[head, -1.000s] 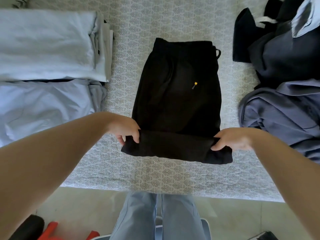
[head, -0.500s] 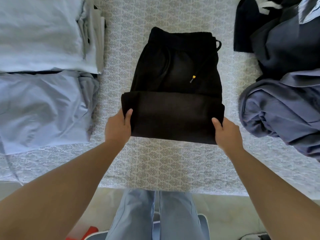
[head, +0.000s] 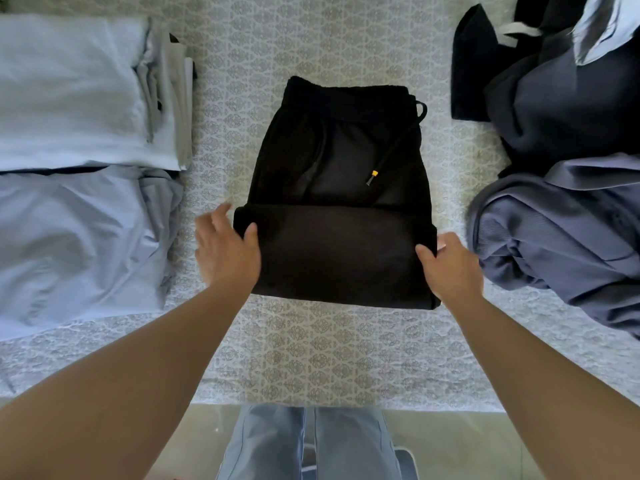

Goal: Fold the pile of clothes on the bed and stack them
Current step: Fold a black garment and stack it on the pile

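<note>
Midway: black pants [head: 341, 216] half-folded on bed [head: 311, 358], left hand [head: 225, 251] and right hand [head: 450, 268] each pinching the fold's side. Folded pale stacks [head: 76, 133] lie left; unfolded dark pile [head: 561, 150] remains right.

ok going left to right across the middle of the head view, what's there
folded light blue clothes → left hand → black pants → right hand → unfolded grey-blue garment
</note>
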